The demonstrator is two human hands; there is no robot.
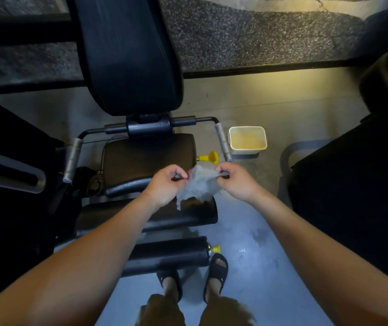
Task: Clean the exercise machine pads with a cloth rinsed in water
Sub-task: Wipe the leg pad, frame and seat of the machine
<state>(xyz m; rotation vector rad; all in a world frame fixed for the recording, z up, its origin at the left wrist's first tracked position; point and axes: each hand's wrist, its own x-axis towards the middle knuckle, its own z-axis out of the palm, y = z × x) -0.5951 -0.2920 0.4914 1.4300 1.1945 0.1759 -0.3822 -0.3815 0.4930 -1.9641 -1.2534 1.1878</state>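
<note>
seat pad (148, 156): no wet sheen that I can make out; wiping seems not yet begun.
left hand (167, 182): pinches one edge of the cloth (200, 187).
cloth: stretched between both hands, above the seat's front.
right hand (235, 182): pinches the opposite edge.
bucket (247, 151): on the floor, holding water; rinsing probably done.

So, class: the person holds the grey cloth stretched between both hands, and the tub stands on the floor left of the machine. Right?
No. The head view shows the tub on the floor to the right of the machine, not the left. The left hand and right hand do hold the grey cloth stretched between them.
</note>
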